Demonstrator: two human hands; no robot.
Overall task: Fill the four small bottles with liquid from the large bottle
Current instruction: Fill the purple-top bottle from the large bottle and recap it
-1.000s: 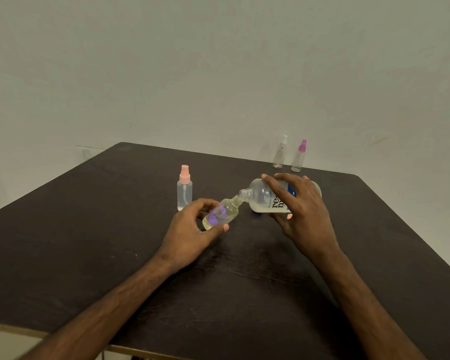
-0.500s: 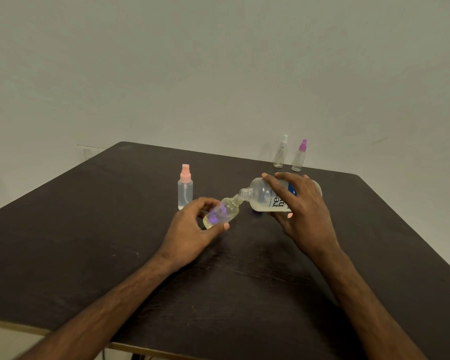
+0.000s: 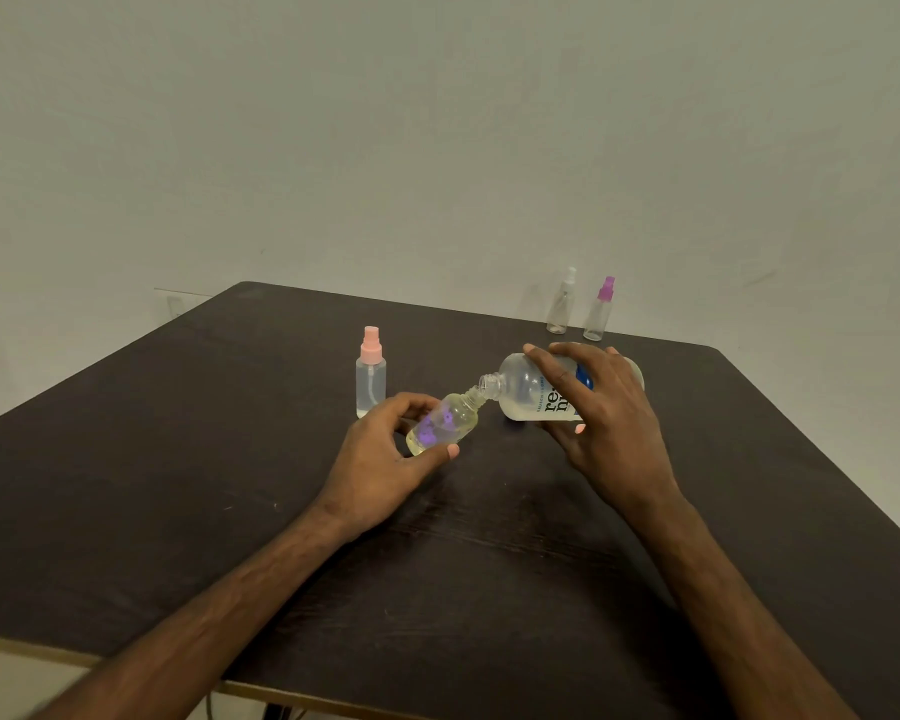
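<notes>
The left hand grips the tilted small bottle mid-table, neck to neck with the large bottle clasped sideways in the right hand; any misalignment of the mouths would likely spill liquid onto the table.

The whole view has crept slightly upward; the large bottle and small bottle show no other shift

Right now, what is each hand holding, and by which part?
The left hand grips the small tilted bottle round its lower body. The right hand holds the large bottle round its middle.
</notes>
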